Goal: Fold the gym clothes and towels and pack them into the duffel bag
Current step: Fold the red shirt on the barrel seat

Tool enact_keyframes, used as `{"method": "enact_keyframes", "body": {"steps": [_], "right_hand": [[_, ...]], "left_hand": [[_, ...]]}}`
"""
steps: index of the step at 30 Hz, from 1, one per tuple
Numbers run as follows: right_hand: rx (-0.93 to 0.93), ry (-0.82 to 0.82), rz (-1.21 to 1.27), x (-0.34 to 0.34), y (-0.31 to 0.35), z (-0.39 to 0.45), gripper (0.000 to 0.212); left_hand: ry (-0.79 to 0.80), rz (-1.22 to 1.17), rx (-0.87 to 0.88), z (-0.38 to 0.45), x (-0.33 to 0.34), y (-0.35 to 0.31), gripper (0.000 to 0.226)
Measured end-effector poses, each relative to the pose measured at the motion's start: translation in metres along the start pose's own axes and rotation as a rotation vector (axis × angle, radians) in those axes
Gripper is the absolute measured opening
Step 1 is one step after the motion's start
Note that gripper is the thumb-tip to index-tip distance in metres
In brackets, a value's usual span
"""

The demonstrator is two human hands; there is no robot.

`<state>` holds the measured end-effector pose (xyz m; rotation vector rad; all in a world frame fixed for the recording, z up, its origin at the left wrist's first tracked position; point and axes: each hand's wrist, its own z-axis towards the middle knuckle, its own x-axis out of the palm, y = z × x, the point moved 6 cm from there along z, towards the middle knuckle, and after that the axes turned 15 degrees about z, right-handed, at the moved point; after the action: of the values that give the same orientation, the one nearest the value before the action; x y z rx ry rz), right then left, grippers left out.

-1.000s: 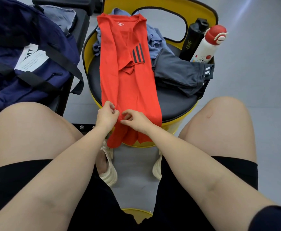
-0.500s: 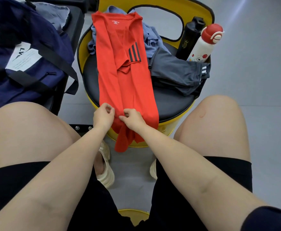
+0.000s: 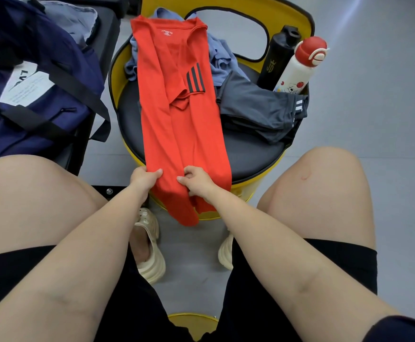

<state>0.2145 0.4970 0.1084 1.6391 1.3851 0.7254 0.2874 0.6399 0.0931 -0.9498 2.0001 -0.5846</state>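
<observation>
A navy duffel bag (image 3: 29,99) slumps at the far left on a dark bench, its black straps trailing over the near side, so packed items will have to travel left across the person's knee. Straight ahead stands a round yellow chair (image 3: 287,23) with a black padded seat, serving as the folding surface.

A red shirt (image 3: 176,124) lies lengthwise down the middle of the seat, collar at the far end and both sides already folded inward into a narrow strip. Its hem spills over the near seat edge and hangs toward the floor. To the right on the seat lies a crumpled dark grey garment (image 3: 260,109), and a pale blue garment (image 3: 218,58) is bunched under and behind the shirt's collar. These leave little bare seat on the right, with a little more on the left.

A white bottle with a red cap (image 3: 300,65) and a black bottle (image 3: 279,55) lean against the chair back at the right.

The left hand (image 3: 143,178) pinches the shirt's left edge just at the seat rim. The right hand (image 3: 197,182), close beside it, has its fingers curled into the cloth near the middle of the strip. Both grips are clamped on the shirt, likely to lift the hanging hem and fold it up toward the collar, where the way is open.
</observation>
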Motion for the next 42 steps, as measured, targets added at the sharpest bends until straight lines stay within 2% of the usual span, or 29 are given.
{"method": "enact_keyframes", "body": {"steps": [5,8,11,14,17,21,25,31,35,38,42], "right_hand": [[-0.103,-0.103,-0.285,-0.011,0.008,-0.008,0.013],[-0.191,-0.226,-0.391,-0.022,0.018,-0.015,0.021],[-0.289,-0.362,-0.501,-0.038,0.028,-0.021,0.019],[-0.339,-0.455,-0.541,-0.051,0.029,-0.025,0.023],[-0.329,-0.547,-0.548,-0.064,0.025,-0.025,0.029],[-0.298,-0.604,-0.419,-0.078,0.023,-0.026,0.03],[-0.3,-0.563,-0.359,-0.078,0.023,-0.024,0.031],[-0.249,-0.513,-0.316,-0.075,0.023,-0.022,0.014],[-0.311,-0.505,-0.094,-0.078,0.027,-0.027,0.012],[-0.335,-0.465,-0.029,-0.079,0.029,-0.03,0.014],[-0.302,-0.402,-0.072,-0.078,0.022,-0.026,0.018]], "left_hand": [[-0.116,0.249,0.069,-0.007,-0.009,-0.004,0.041],[-0.302,0.361,0.099,-0.021,-0.018,-0.015,0.05],[-0.436,0.418,0.246,-0.032,-0.02,-0.034,0.036],[-0.325,0.339,0.446,-0.036,-0.002,-0.051,0.015],[-0.174,0.308,0.463,-0.037,0.019,-0.06,0.015],[-0.073,0.285,0.432,-0.033,0.04,-0.067,0.018],[0.023,0.283,0.417,-0.033,0.062,-0.075,0.025],[-0.006,0.406,0.415,-0.038,0.072,-0.081,0.023],[0.092,0.254,0.433,-0.041,0.079,-0.084,0.016],[0.114,0.165,0.418,-0.043,0.078,-0.082,0.008],[0.151,0.188,0.367,-0.042,0.08,-0.074,0.021]]}}
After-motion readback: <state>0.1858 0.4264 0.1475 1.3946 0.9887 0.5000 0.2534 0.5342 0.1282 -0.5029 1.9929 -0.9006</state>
